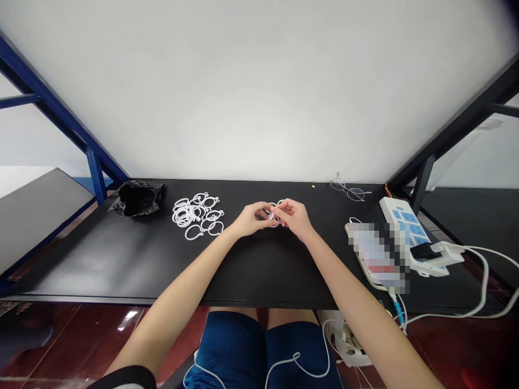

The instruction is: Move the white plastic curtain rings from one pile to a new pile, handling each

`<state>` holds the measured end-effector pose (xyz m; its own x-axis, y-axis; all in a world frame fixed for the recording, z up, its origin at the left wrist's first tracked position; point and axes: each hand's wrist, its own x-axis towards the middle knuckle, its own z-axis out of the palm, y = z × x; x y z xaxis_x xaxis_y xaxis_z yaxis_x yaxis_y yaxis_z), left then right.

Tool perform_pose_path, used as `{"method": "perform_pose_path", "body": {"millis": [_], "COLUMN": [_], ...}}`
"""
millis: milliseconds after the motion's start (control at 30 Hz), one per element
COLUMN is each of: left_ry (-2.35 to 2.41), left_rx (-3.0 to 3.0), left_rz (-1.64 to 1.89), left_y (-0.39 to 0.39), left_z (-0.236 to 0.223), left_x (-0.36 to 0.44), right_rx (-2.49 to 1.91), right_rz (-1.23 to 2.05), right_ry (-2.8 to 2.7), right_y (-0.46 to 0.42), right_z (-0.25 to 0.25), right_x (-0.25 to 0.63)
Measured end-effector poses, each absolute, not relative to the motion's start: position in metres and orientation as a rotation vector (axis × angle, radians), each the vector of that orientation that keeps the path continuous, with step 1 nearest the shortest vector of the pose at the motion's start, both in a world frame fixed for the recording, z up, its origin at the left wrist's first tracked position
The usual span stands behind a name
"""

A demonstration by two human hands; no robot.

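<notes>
My left hand (252, 218) and my right hand (295, 215) meet over the middle of the black table (121, 259). Both pinch small white plastic rings (274, 214) between their fingertips. The fingers of both hands are curled closed around these rings. A pile of several more white rings (198, 215) lies on the table to the left of my left hand.
A crumpled black bag (138, 198) lies at the far left. Glasses (349, 190) rest near the wall. A phone (375, 254), a white power strip (407, 229) with a plug and white cables (480, 270) sit at the right. Blue frame struts (95, 173) stand left.
</notes>
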<state>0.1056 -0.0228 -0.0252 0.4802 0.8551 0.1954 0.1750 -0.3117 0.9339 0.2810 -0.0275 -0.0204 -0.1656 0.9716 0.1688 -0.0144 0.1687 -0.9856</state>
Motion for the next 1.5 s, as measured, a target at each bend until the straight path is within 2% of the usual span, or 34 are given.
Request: {"method": "perform_pose_path", "body": {"millis": [1500], "left_ry": [0.988], "left_rx": [1.952], "left_rz": [1.037], "left_y": [-0.0223], "left_z": [-0.0232], "left_x": [0.1046], "right_rx": [-1.035], "right_rz": [1.183], "right_ry": [-1.384], "right_y": [-0.0283], "right_z": [-0.0176], "right_x": [0.2815]}}
